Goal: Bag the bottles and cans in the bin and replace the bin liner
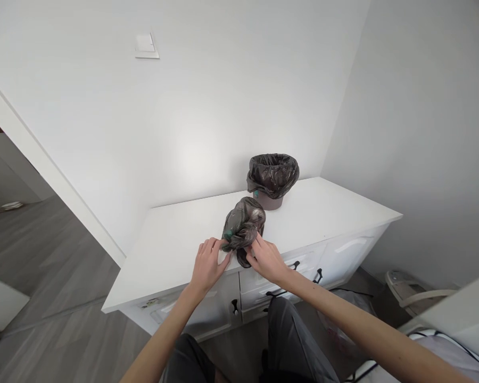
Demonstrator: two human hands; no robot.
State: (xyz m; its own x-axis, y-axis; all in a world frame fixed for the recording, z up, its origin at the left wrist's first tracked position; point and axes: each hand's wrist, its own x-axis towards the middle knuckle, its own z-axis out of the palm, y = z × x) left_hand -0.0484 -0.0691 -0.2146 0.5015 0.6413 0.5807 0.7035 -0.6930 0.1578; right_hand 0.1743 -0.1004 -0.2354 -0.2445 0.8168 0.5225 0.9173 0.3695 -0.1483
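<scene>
A filled dark plastic bag [243,215] rests near the front edge of the white cabinet top [175,229], its neck gathered and twisted. My left hand [208,263] pinches the bag's gathered plastic on the left side. On the right, my right hand [266,257] has its fingers closed on the same bunched plastic. Behind the bag and slightly right stands a small bin [269,201] lined with another dark bag [274,173], whose rim is folded outward over the bin.
Drawers and doors with black handles [234,307] form the cabinet front. A wall switch [147,46] is at upper left. On the floor at right lie a pale curved object [419,295] and a cable.
</scene>
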